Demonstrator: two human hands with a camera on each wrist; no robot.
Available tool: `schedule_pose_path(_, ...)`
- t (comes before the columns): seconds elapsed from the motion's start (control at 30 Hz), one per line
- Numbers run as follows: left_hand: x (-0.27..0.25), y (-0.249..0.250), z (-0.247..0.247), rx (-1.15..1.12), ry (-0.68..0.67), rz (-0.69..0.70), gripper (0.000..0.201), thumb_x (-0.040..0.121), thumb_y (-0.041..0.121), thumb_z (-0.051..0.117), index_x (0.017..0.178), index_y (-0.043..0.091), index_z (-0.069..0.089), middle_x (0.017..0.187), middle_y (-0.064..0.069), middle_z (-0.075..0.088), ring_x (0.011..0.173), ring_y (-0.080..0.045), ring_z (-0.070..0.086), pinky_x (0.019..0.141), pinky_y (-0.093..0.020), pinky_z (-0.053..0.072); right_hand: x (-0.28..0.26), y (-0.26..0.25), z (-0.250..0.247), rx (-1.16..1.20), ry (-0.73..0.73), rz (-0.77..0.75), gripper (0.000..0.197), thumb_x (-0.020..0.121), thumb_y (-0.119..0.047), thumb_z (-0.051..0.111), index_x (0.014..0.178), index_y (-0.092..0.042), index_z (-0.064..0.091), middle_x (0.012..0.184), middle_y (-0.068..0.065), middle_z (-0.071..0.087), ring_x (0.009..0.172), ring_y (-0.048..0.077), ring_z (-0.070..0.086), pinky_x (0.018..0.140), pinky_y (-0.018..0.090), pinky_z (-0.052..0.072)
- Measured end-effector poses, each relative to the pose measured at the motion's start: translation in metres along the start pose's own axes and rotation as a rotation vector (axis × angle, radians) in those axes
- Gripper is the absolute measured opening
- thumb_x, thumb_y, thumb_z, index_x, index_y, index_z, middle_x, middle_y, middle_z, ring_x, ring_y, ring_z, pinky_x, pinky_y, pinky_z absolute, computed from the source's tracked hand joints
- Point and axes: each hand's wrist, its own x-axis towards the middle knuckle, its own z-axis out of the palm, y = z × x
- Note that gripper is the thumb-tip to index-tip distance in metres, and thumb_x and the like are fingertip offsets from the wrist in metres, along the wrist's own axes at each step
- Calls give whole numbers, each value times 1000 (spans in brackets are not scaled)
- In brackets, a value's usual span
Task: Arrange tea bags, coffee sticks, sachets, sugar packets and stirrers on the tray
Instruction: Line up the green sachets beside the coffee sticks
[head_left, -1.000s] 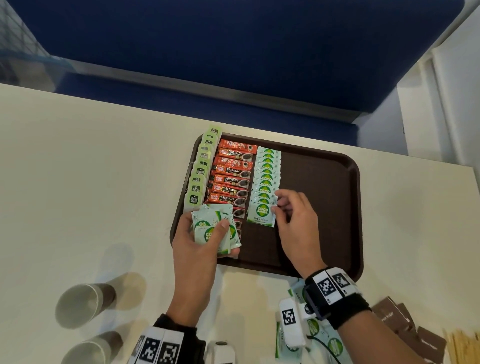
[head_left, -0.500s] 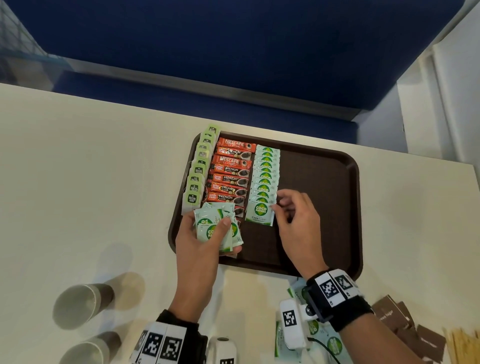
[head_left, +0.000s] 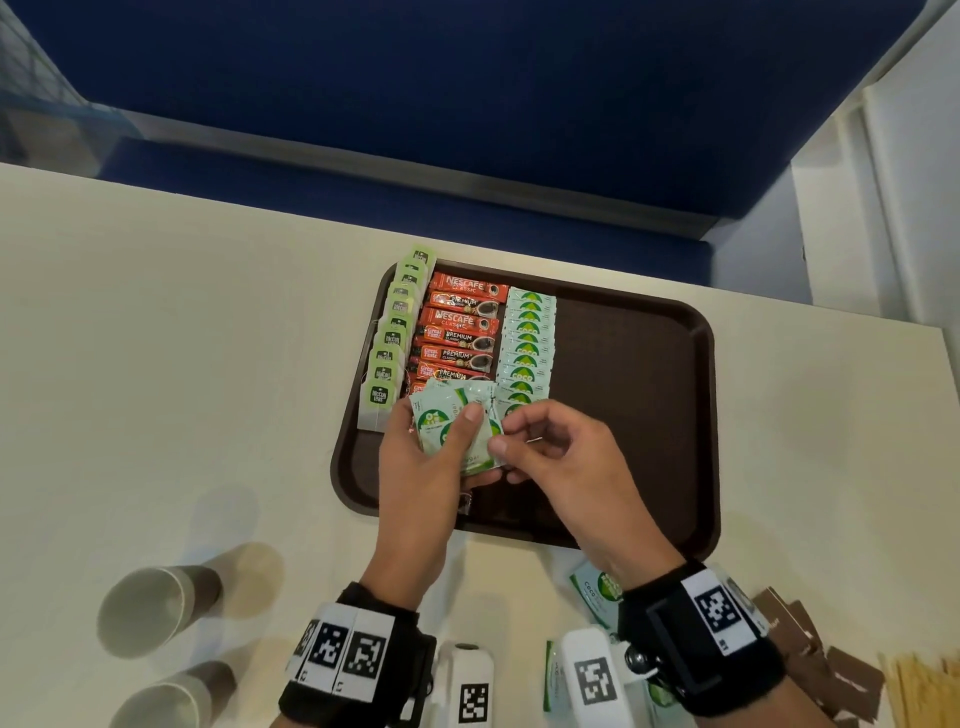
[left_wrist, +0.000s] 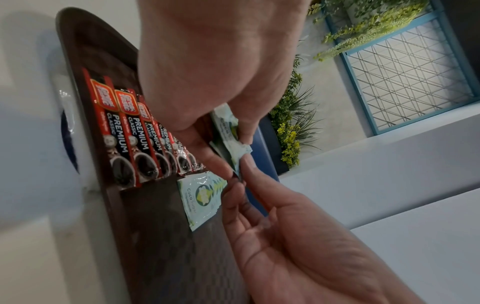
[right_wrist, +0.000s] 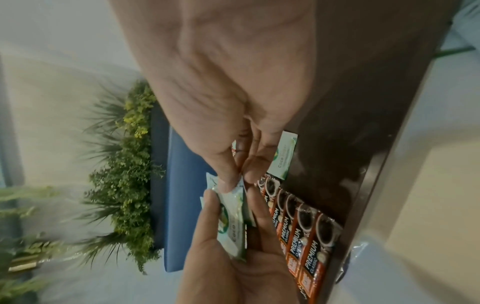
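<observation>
Cream tabletop spreads under everything we see, and on it sits the dark brown tray, the biggest thing under our hands. Just beyond our grip, three columns run away from us along the tray's left part: green tea bags on the outside, red and black coffee sticks beside them, and pale green sugar packets lying overlapped on the inner side.

And here we are over the near left part of the tray! Our left hand grips a small stack of sachets, thumb pressed across the top of the fan, fingers curled beneath. Our right hand meets it from the inner side, thumb and forefinger pinching the edge of one sachet in that stack; the left wrist view shows those fingertips closed on the corner, and the right wrist view shows the same pinch on the pale wrapper. Just past the pinch lies the nearest laid-down sugar packet, flat on the tray.

Behind our wrists, toward us, two paper cups lie out to the left, loose green sachets rest beneath our right wrist, brown packets sit further right, and wooden stirrers lie at the corner.
</observation>
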Motion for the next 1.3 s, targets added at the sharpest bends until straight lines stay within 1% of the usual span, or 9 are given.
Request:
schedule_pose_path(0.2, -1, -3, -4, -9, 49, 22, 35, 99, 19, 78, 131, 19, 63, 119, 1, 81, 107, -21, 80, 91, -50, 66, 0, -1, -9, 17, -4, 60, 14, 95, -12, 80, 107, -11, 73, 99, 10, 80, 96, 26, 75, 82, 30, 61)
schedule_pose_path(0.5, 4, -2, -8, 59, 29, 37, 37, 92, 12, 84, 124, 17, 66, 109, 3, 83, 99, -17, 82, 71, -33, 67, -1, -2, -18, -84, 33, -74, 14, 101, -11, 73, 108, -21, 78, 103, 1, 79, 95, 17, 74, 77, 24, 61)
schedule_pose_path(0.57, 3, -2, -8, 97, 30, 47, 37, 91, 11, 86, 122, 17, 67, 106, 5, 83, 95, -14, 82, 68, -25, 64, -1, -2, -21, -111, 35, -101, 17, 101, -10, 73, 110, -23, 80, 102, -1, 80, 92, 14, 74, 80, 24, 61)
schedule_pose_path(0.63, 2, -1, -9, 83, 45, 39, 37, 91, 10, 85, 123, 17, 65, 105, 3, 83, 90, -17, 83, 67, -27, 66, 1, 0, -26, -157, 61, -136, 20, 101, -10, 72, 109, -26, 81, 104, -5, 80, 97, 12, 75, 85, 25, 61)
schedule_pose_path(0.7, 0, 0, -11, 36, 60, 19, 39, 93, 9, 82, 127, 15, 63, 104, 1, 84, 84, -22, 83, 66, -32, 68, 5, 6, -32, -224, 126, -178, 21, 101, -9, 71, 107, -27, 81, 105, -11, 80, 103, 9, 74, 89, 21, 59)
schedule_pose_path(0.8, -1, 1, -14, 26, 80, 25, 40, 94, 7, 81, 130, 12, 62, 101, 8, 83, 81, -12, 82, 61, -22, 63, 9, 19, -34, -326, 158, -191, 22, 100, -9, 72, 103, -28, 81, 102, -16, 79, 103, 3, 72, 89, 12, 53)
schedule_pose_path(1.0, -3, 0, -17, 17, 84, 22, 37, 95, 7, 81, 126, 11, 63, 103, 2, 83, 82, -17, 83, 63, -25, 64, 16, 40, -17, -426, 214, -237, 20, 99, -3, 72, 105, -20, 80, 105, -9, 70, 99, -2, 67, 83, 5, 48)
schedule_pose_path(1.1, -4, -2, -19, 30, 77, 37, 34, 95, 6, 80, 124, 12, 63, 101, 7, 83, 83, -14, 83, 65, -24, 64, 19, 43, -9, -440, 279, -278, 18, 99, -3, 73, 106, -19, 80, 110, -5, 60, 96, 1, 65, 82, 6, 48)
schedule_pose_path(1.3, -3, -5, -26, 54, 89, 33, 35, 93, 10, 83, 122, 17, 64, 106, 7, 83, 94, -15, 82, 77, -32, 67, 21, 46, -2, -479, 343, -312, 19, 99, -5, 73, 112, -19, 73, 114, -2, 50, 94, 1, 61, 82, 5, 47)
